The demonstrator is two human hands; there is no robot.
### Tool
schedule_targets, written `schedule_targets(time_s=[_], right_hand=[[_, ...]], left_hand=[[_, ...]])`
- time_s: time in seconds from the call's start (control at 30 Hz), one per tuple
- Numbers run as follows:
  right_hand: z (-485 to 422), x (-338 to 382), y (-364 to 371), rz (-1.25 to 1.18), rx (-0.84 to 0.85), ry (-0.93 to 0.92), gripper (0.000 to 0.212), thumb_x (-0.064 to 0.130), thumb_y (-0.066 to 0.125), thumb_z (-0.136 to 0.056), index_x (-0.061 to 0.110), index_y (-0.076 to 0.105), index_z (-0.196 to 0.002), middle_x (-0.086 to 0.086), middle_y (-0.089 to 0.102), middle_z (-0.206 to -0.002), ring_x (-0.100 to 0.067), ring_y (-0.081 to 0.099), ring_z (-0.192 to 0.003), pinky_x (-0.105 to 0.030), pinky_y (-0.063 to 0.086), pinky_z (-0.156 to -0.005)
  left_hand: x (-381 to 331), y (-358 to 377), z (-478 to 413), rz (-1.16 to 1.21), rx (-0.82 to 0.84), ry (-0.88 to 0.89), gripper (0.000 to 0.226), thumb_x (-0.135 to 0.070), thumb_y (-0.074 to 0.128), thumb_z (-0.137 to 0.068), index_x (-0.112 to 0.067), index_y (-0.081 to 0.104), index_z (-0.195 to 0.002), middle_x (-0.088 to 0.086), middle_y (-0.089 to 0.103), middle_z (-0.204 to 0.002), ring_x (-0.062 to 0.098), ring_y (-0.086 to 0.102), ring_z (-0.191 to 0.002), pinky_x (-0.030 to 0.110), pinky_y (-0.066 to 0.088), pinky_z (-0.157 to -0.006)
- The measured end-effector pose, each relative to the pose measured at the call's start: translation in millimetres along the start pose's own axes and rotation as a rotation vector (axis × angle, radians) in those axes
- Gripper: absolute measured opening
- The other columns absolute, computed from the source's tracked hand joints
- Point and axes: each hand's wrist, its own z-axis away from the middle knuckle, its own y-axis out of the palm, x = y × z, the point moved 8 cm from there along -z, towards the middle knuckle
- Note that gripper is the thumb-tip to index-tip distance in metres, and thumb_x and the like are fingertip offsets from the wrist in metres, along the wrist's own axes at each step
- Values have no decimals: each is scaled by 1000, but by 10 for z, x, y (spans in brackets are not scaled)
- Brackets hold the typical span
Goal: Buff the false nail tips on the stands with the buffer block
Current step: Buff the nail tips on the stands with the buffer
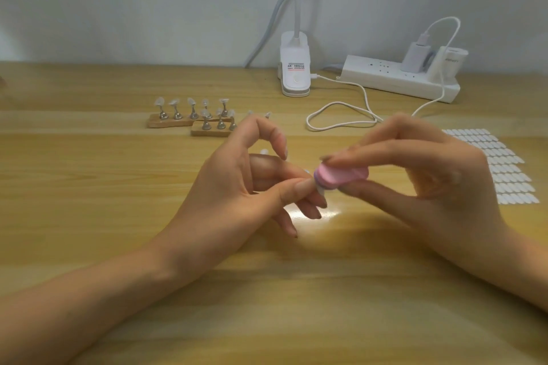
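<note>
My right hand (430,175) pinches a pink buffer block (341,176) between thumb and fingers above the table's middle. The block's left end lies against a small clear nail tip (320,187), which my left hand (237,187) pinches between thumb and fingers; most of the tip is hidden. Behind the hands, two wooden bases (169,123) (210,131) carry several metal stands with clear nail tips (192,104) on top. My left hand covers the right end of the nearer row.
A white clip lamp (295,68) and a white power strip (397,77) with chargers stand by the wall, and a white cable (341,115) loops on the wooden table (89,187). A sheet of several white adhesive tabs (501,166) lies at the right.
</note>
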Motion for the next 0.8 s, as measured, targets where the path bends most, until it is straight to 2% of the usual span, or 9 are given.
schedule_targets(time_s=[0.1, 0.2, 0.3, 0.43, 0.53, 0.63, 0.8], right_hand=[[-9, 22, -2, 22, 9, -28, 21, 24, 75, -85, 25, 70, -106, 1, 67, -97, -15, 69, -88, -29, 54, -80], [3, 8, -4, -4, -5, -4, 22, 23, 75, -85, 24, 70, -106, 3, 67, -96, -18, 70, -89, -35, 56, -80], [-8, -3, 7, 6, 4, -29, 21, 25, 75, -86, 26, 70, -106, 6, 65, -94, -14, 70, -88, -30, 55, -80], [5, -168, -160, 14, -76, 43, 26, 25, 76, -85, 26, 69, -110, -8, 67, -95, -21, 66, -87, -39, 52, -79], [48, -231, -189, -30, -78, 79, 27, 24, 75, -85, 25, 70, -111, -4, 68, -99, -23, 66, -90, -36, 52, -83], [64, -232, -148, -86, -72, 106, 27, 26, 74, -86, 27, 70, -112, 2, 69, -101, -26, 67, -93, -39, 53, -86], [80, -126, -72, -15, -22, 62, 28, 28, 73, -85, 28, 69, -112, 5, 67, -101, -23, 66, -95, -36, 52, -84]], left_hand=[[-3, -6, -2, -5, -4, 8, 33, -13, 68, -83, -14, 37, -94, 13, 76, -81, 25, 74, -67, 24, 52, -48], [15, 2, -1, 17, 8, -12, 35, -14, 68, -82, -13, 36, -94, 14, 76, -81, 26, 74, -67, 25, 52, -48], [20, 6, -6, 19, 5, -26, 35, -17, 70, -81, -15, 38, -95, 15, 76, -82, 26, 74, -67, 26, 53, -49], [-12, -32, -4, -110, -27, -15, 39, -25, 80, -82, -23, 46, -102, 5, 77, -85, 14, 65, -55, 18, 45, -48], [-25, -69, 0, -74, -55, -5, 36, -14, 76, -86, -20, 50, -111, 7, 77, -90, 18, 73, -67, 21, 47, -46], [-16, -91, 15, -6, -76, -17, 31, -10, 71, -85, -14, 51, -108, 9, 77, -92, 25, 77, -82, 24, 53, -48], [-14, -127, 8, -62, -118, -16, 40, -16, 85, -71, -26, 60, -100, 4, 77, -82, 12, 74, -72, 21, 54, -51]])
